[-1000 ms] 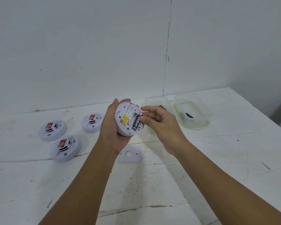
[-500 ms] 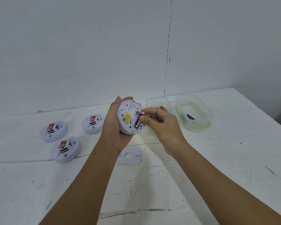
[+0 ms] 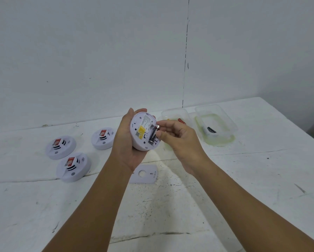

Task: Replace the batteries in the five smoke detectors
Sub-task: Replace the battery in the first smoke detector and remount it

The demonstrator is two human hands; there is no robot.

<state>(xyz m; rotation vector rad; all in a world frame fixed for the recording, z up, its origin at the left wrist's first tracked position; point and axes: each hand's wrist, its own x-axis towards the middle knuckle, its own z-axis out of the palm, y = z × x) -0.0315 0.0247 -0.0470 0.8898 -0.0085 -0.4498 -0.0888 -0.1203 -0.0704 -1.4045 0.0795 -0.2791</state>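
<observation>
Fingers (image 3: 166,123) of right hand (image 3: 178,140) pinch battery (image 3: 154,134), top end sticking out of slot in back of smoke detector (image 3: 143,131). Left hand (image 3: 127,142) curled round detector, held above table (image 3: 170,206).

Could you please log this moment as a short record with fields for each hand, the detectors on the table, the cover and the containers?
left hand: grips held detector, back facing camera
right hand: pinches battery at the open compartment
detectors on table: three, left of the arms
cover plate: flat on table, below the hands
clear containers: two, behind the right hand
</observation>
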